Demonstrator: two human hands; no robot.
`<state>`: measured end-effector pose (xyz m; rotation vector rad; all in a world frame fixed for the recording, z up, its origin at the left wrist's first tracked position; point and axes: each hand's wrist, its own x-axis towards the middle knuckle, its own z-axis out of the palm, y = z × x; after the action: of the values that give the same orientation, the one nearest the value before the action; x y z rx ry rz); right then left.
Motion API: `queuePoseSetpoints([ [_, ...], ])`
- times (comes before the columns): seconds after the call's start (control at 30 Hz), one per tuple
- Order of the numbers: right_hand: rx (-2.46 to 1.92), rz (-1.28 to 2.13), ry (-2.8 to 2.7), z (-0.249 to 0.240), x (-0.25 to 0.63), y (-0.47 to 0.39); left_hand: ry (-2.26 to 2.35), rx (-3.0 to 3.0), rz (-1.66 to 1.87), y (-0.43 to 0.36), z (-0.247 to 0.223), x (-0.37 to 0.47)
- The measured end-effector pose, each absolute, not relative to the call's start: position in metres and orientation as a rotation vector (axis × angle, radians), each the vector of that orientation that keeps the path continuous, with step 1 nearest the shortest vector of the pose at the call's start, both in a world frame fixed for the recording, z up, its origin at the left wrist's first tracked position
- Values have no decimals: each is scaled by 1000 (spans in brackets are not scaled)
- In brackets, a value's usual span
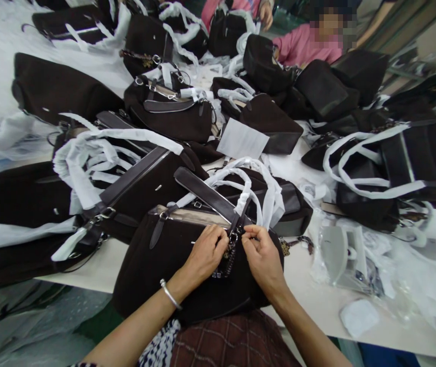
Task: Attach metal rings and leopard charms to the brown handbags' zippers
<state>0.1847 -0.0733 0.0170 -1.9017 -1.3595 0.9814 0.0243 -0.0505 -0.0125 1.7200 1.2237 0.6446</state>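
In front of me a dark brown handbag (202, 285) leans at the table edge, its beige-lined mouth partly showing. White wrapping covers its looped handles (267, 188). A dark leather strap (206, 196) lies slantwise across the opening. At the right handle base, a black braided charm (230, 260) hangs from a metal ring. My left hand (208, 252) is closed in a pinch just left of that ring. On its other side my right hand (262, 255) also pinches, thumb against fingers. Whatever small part sits between the fingertips of either hand is hidden.
Several similar handbags crowd the table, including a wrapped-handle bag (134, 199) at left and another (424, 158) at right. A white sheet (243, 138) lies among them. Clear plastic packaging (346, 260) is at right. Across the table is a person in pink (305, 46).
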Motion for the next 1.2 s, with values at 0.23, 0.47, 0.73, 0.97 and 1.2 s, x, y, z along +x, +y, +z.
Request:
queuePoseSetpoints([
  [0.23, -1928, 881, -1681, 10, 189, -67, 1410, 2126, 262, -43, -13, 39],
  [0.47, -1958, 880, -1760, 7, 189, -64, 1426, 2077, 197, -39, -6, 40],
  [0.73, -1924, 903, -1745, 5, 192, -67, 1397, 1912, 407, -49, -16, 36],
  [0.97, -1924, 869, -1772, 2, 193, -68, 1461, 1787, 431, -53, -17, 37],
  [1.2, -1920, 850, -1804, 1, 193, -67, 1452, 1964, 300, -46, -17, 40],
])
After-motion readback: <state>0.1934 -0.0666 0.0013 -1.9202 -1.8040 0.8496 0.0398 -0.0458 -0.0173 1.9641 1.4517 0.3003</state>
